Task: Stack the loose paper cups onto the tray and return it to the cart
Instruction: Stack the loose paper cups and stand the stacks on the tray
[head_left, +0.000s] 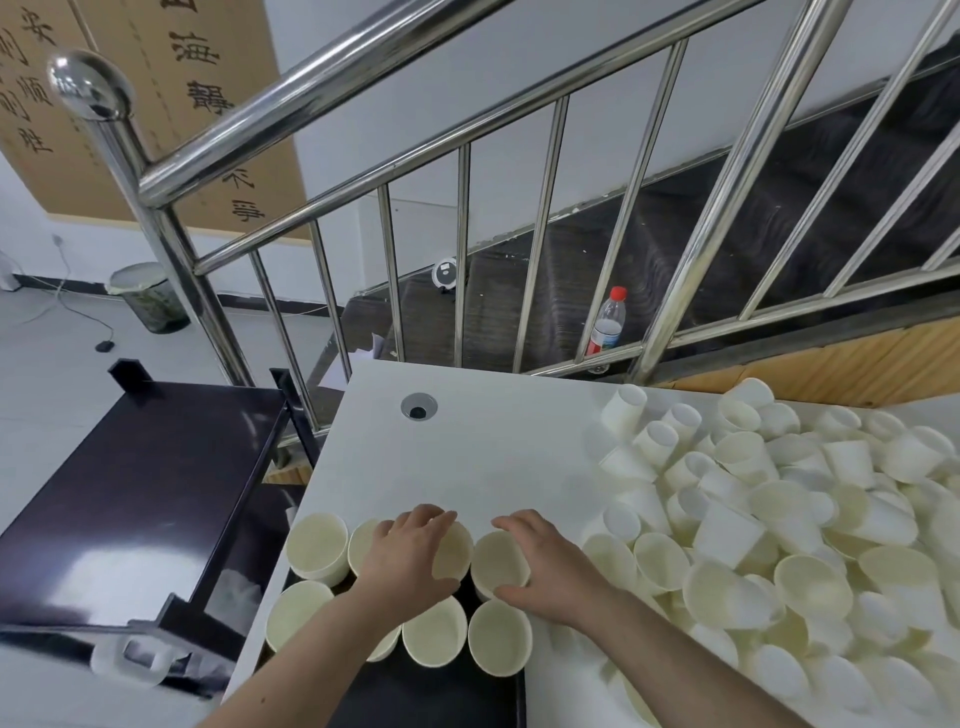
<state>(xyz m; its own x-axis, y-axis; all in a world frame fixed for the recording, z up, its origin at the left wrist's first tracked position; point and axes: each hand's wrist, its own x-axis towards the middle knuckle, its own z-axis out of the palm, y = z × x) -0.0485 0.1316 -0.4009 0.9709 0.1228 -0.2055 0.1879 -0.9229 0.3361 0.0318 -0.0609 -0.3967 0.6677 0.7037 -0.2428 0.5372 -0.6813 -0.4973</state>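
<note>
Under both hands, tray (441, 696) mostly hidden

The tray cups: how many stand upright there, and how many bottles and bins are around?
Upright cups on the tray: 8, for example this one
Plastic bottle: 1
Waste bin: 1
Total: 10
The loose pile is too jumbled to count.

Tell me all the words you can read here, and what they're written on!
"海" and "靜": large dark characters on the brown wall board.
"不爭": lower down in the same column.
"安", "顺", "胜": a smaller column at the board's left; the other characters there are cut off.
Plastic bottle: red and white label, too small to read.
Paper cups: no print visible.
</note>
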